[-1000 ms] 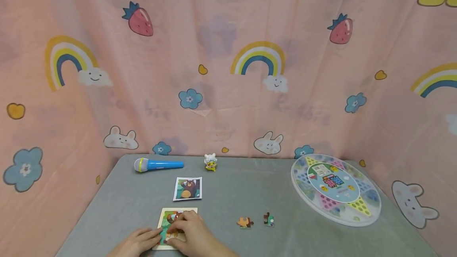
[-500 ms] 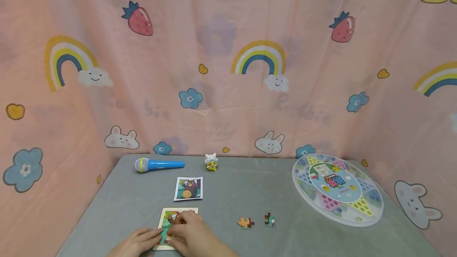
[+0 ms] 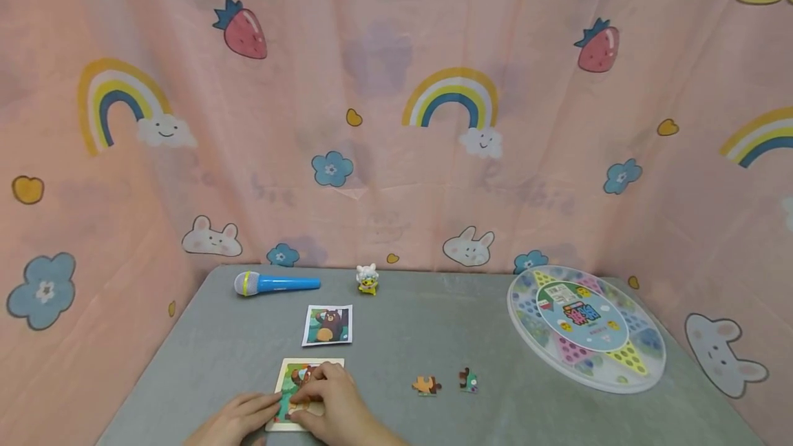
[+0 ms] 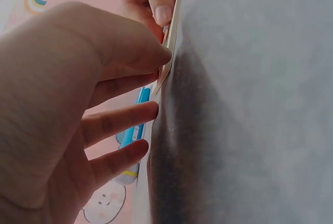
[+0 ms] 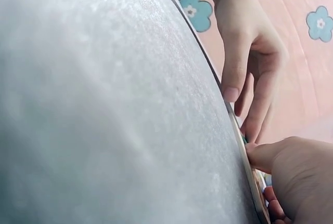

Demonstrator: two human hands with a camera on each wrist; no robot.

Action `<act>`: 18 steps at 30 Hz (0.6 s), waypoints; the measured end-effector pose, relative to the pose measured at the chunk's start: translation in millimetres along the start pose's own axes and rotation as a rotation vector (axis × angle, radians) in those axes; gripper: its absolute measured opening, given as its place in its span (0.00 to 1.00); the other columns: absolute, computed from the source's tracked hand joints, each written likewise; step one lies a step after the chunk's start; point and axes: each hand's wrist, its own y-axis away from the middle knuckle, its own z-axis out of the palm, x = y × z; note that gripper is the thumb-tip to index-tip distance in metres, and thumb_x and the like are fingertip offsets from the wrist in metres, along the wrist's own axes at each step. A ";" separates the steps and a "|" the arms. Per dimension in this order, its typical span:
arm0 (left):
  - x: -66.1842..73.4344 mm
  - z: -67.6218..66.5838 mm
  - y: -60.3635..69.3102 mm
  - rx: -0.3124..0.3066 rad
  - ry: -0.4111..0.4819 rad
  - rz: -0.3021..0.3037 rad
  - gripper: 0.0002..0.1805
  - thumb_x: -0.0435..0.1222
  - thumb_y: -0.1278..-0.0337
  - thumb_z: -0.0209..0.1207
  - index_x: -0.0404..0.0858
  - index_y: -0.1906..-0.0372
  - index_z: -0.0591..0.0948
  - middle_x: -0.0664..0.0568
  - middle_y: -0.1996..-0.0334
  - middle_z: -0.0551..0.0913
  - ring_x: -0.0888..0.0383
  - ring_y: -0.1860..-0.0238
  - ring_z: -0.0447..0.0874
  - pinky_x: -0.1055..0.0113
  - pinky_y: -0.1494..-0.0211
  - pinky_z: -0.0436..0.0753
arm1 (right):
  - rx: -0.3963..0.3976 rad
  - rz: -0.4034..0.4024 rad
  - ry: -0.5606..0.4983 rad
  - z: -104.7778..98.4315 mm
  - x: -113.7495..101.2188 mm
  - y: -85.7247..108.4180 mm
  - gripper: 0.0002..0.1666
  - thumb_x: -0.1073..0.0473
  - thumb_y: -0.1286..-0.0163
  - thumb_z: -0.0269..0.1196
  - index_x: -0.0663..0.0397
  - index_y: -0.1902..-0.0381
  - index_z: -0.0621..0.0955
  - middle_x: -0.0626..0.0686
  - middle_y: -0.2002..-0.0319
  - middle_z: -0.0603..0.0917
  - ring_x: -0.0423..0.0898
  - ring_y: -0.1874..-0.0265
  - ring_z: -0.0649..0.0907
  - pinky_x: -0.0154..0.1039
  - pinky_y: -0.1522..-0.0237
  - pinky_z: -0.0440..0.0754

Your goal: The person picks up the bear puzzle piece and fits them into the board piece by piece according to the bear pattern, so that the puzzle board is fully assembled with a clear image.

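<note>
A wooden puzzle board (image 3: 279,427) with a bear picture lies at the near edge of the table, between both hands. My left hand (image 3: 238,418) rests its nearly straight fingers on the board's left side; in the left wrist view its thumb (image 4: 148,52) touches the board's edge. Over the lower right of the board, my right hand (image 3: 341,405) pinches a small puzzle piece (image 3: 299,407) between thumb and curled fingers, mostly covering it. Bare wood shows beside that piece. Two loose puzzle pieces lie to the right, one orange-brown (image 3: 427,385) and one brown-green (image 3: 468,380).
A bear picture card (image 3: 328,326) lies behind the board. Farther back are a blue toy microphone (image 3: 279,284) and a small white-yellow figurine (image 3: 367,279). A round Chinese checkers board (image 3: 585,329) lies on the right of the grey table (image 3: 396,336). A pink curtain (image 3: 384,191) hangs behind.
My right hand shifts only slightly over the board, its fingers working at the piece in the lower part. My left hand stays on the board's left side. The loose pieces stay put.
</note>
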 end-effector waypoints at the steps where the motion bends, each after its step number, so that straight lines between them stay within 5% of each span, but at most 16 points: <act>1: 0.1 -0.2 -0.6 -0.006 -0.002 -0.010 0.24 0.42 0.26 0.65 0.34 0.34 0.83 0.46 0.34 0.83 0.48 0.39 0.81 0.60 0.45 0.87 | 0.000 0.002 0.001 -0.2 0.0 0.2 0.07 0.49 0.31 0.76 0.38 0.57 0.94 0.36 0.60 0.77 0.27 0.59 0.70 0.28 0.56 0.69; 14: 1.1 -3.4 -4.6 -0.038 -0.054 -0.004 0.26 0.49 0.23 0.61 0.38 0.32 0.83 0.50 0.34 0.84 0.48 0.41 0.81 0.60 0.47 0.87 | -0.029 0.018 -0.031 -5.3 -3.0 -1.6 0.06 0.49 0.30 0.75 0.39 0.58 0.93 0.35 0.61 0.77 0.27 0.58 0.70 0.30 0.53 0.70; 18: 1.9 -2.2 -6.2 0.000 -0.132 0.090 0.29 0.54 0.26 0.61 0.36 0.37 0.86 0.49 0.38 0.86 0.48 0.45 0.82 0.63 0.52 0.87 | -0.028 -0.028 0.024 -2.6 -0.7 -0.7 0.05 0.49 0.31 0.75 0.38 0.59 0.93 0.36 0.60 0.79 0.27 0.57 0.72 0.29 0.55 0.70</act>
